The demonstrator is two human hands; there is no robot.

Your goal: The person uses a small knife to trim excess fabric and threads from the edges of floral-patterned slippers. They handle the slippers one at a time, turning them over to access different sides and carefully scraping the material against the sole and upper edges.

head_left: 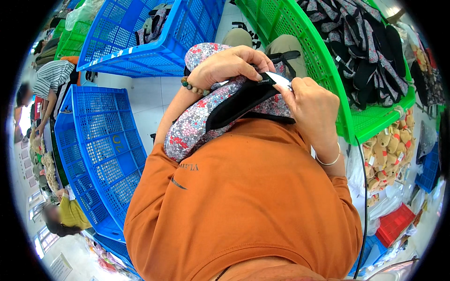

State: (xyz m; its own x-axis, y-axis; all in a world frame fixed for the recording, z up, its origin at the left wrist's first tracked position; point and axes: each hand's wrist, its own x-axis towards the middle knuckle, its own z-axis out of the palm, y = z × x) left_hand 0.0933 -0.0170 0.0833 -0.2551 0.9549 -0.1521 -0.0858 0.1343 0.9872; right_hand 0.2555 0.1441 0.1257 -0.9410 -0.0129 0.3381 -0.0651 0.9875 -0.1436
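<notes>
A stuffed, curved floral cushion that looks like a neck pillow [185, 129] rests against my front, grey with red and blue flowers. Black fabric [234, 105] lines its inner side, with a small dark label near the upper end. My left hand [227, 68], wearing a beaded bracelet, is closed and pinches the black edge beside the label. Opposite it, my right hand [311, 103], with a bangle at the wrist, closes its thumb and fingers round a pale, pointed thing [279, 80]. The tip of that thing meets the black edge by my left fingertips; my fingers hide the remainder.
A green crate [323, 65] full of floral and black pieces [358, 47] stands at right. Blue crates [171, 47] [105, 145] flank me at left. Tan plush toys [386, 150] are heaped at right. A black cable [364, 201] hangs nearby. Other people work at far left.
</notes>
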